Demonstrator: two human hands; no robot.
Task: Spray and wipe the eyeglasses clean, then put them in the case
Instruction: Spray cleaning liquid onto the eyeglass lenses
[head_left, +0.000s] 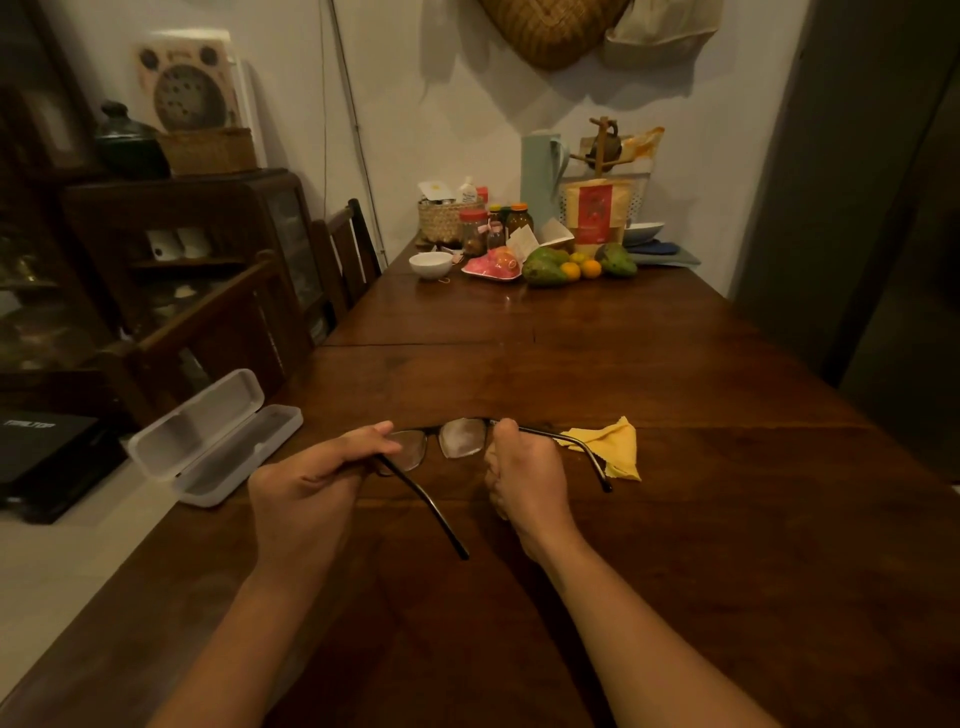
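Yellow cloth (613, 447) lies just right of the glasses (460, 439); open case (215, 441) left on the table (675, 519). Both hands, left (311, 480) and right (522, 480), pinch the dark frame, lenses smeared, arms unfolded.

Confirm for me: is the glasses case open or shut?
Open. The case lies with its lid swung back, both halves showing bare interiors; the eyeglasses are outside it, held by the left hand and right hand.

Smudged black eyeglasses (462, 439), arms unfolded — white case (208, 431) open, yellow cloth (618, 447) beside.
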